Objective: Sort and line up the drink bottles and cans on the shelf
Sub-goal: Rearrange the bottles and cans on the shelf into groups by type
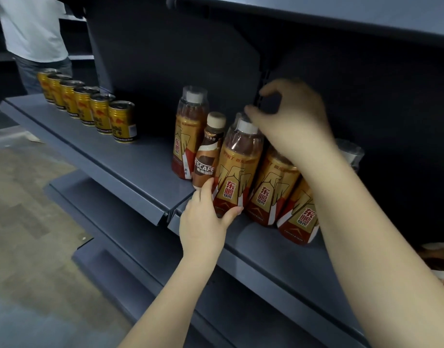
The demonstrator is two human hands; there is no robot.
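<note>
Up on the shelf (130, 169), the left hand (203, 222) grips the base of a tilted gold bottle (237, 169), thumb and fingers wrapped round its lower label. The right hand (291, 121) hovers at that bottle's white cap, fingers curled; whether it pinches anything I cannot tell. Just left of the bottle stands a coffee bottle (208, 151), and another gold one (189, 131) behind it. Right of it lean two more (271, 189). Further left, six cans (90, 106) stand in a row.

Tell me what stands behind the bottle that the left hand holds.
Behind the held bottle, one more clear bottle top shows, under the right hand. Its body is covered.
</note>
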